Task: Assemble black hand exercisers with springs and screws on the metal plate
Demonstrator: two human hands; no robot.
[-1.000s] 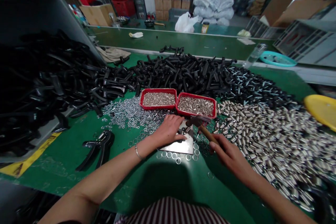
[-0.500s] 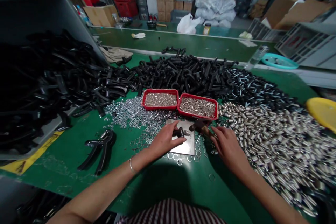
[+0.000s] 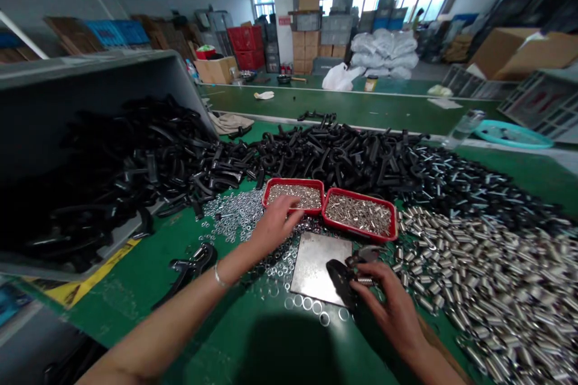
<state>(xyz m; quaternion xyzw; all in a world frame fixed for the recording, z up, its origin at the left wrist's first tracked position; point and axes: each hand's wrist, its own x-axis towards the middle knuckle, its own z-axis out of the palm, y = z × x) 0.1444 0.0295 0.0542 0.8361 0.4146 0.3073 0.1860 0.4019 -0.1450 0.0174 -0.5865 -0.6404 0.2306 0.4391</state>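
Note:
My left hand [image 3: 275, 227] reaches over the near edge of the left red tray [image 3: 293, 212], which holds small metal pieces. Its thumb and fingers are apart, and I see nothing between them. With my right hand [image 3: 392, 299] I grip a black handle part [image 3: 339, 281] with a metal spring [image 3: 365, 281], at the right edge of a flat metal plate [image 3: 316, 264]. A hammer's wooden handle [image 3: 436, 337] shows under my right forearm; its head seems to lie beyond my fingers, partly hidden. A black hand grip [image 3: 192, 264] lies left of my left forearm.
Beside the left tray stands a red tray [image 3: 361, 233] of small metal pins. Springs [image 3: 492, 271] are heaped at right, black handle parts [image 3: 334, 156] at the back. Small nuts [image 3: 232, 213] and rings [image 3: 307, 304] lie around the plate. A grey crate [image 3: 189, 90] stands left.
My left hand has left the black part on the plate and moved to the left tray. The right hand has let go of the hammer and now grips the black part. The view has tilted up.

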